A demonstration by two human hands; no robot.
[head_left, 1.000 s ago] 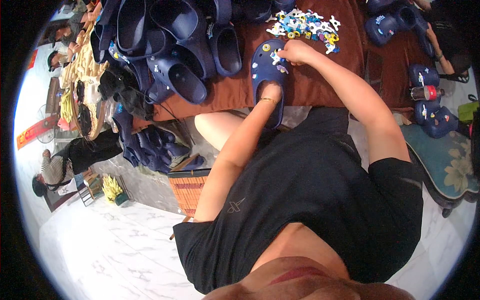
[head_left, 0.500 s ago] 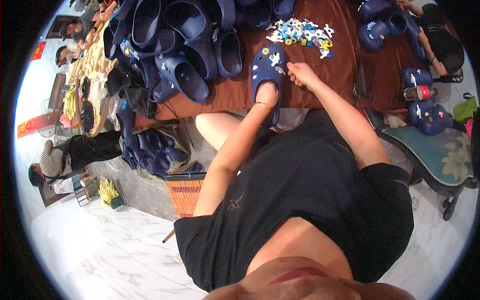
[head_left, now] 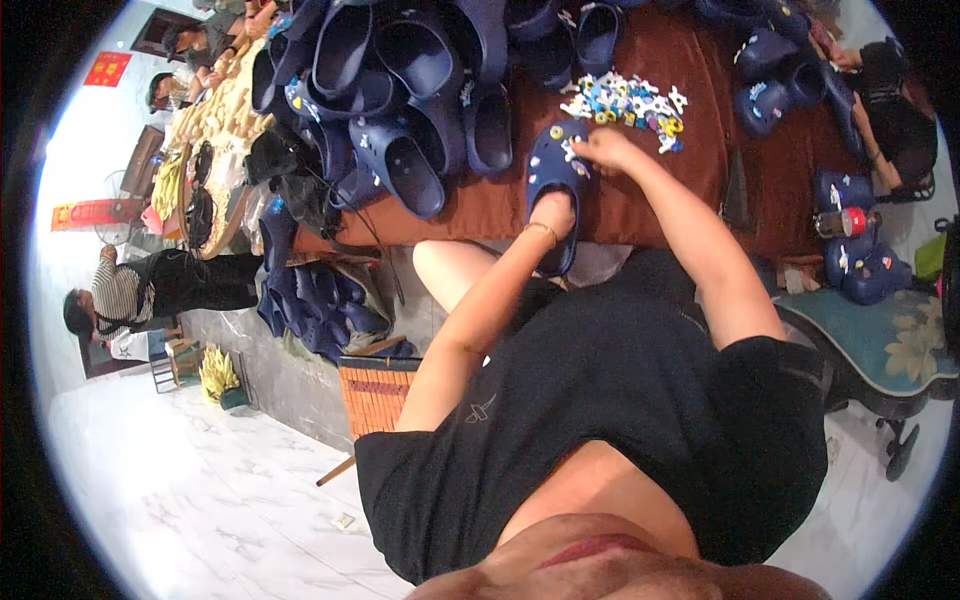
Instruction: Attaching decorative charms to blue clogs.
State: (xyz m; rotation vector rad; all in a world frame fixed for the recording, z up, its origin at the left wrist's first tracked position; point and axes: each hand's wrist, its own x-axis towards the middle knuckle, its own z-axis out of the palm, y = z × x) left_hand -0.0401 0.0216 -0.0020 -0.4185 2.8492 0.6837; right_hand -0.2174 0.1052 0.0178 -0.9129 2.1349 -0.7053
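Observation:
A navy blue clog (head_left: pixel 553 172) with small charms on its top lies at the front edge of a brown-covered table. My left hand (head_left: pixel 553 213) reaches into its foot opening and holds it; the fingers are hidden inside. Fingers pinched together, my right hand (head_left: pixel 605 150) is at the right side of the clog's toe, on a white shoe charm (head_left: pixel 573 148) that it partly covers. A heap of small white, blue and yellow shoe charms (head_left: pixel 625 103) lies just beyond the toe.
Many navy clogs (head_left: pixel 410 165) are piled to the left. More decorated clogs (head_left: pixel 765 105) lie at the right, near another person (head_left: pixel 895 120). A jar with a red label (head_left: pixel 845 222) stands among clogs beside a teal chair (head_left: pixel 870 320). A bamboo-slat piece (head_left: pixel 378 395) is at my left.
My right hand has come from beside the clog onto its toe, covering part of the white charm. My left hand still holds the clog. The whole view has shifted slightly.

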